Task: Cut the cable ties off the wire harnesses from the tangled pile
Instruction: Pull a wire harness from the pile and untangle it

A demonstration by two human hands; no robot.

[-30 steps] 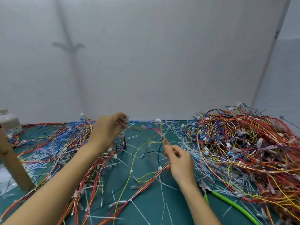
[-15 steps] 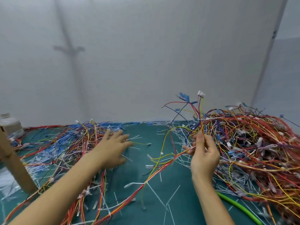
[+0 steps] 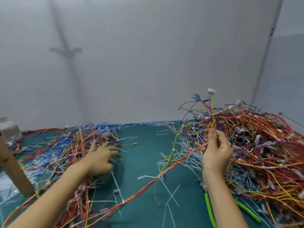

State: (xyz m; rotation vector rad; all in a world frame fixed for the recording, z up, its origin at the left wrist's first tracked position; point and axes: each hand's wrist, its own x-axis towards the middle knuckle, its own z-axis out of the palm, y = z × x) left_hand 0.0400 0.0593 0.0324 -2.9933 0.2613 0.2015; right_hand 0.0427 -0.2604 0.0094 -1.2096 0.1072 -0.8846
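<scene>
A big tangled pile of red, yellow and orange wire harnesses (image 3: 256, 145) fills the right side of the green mat. My right hand (image 3: 215, 150) pinches one harness (image 3: 209, 109) and holds it upright in front of that pile; its white and blue connectors stick up and its red-orange tail trails down-left across the mat. My left hand (image 3: 100, 155) hovers with fingers spread over the edge of a flatter heap of wires (image 3: 65, 145) on the left, holding nothing. Green-handled cutters (image 3: 209, 209) lie on the mat under my right forearm.
Cut white cable ties (image 3: 171, 195) litter the green mat (image 3: 143, 162) between the two heaps. A wooden post (image 3: 11, 168) leans at the left edge, with a white container (image 3: 8, 127) behind it. A grey wall backs the table.
My right hand has risen and moved right, lifting a harness up from the mat. My left hand has let go of the wires, opened and dropped toward the left heap.
</scene>
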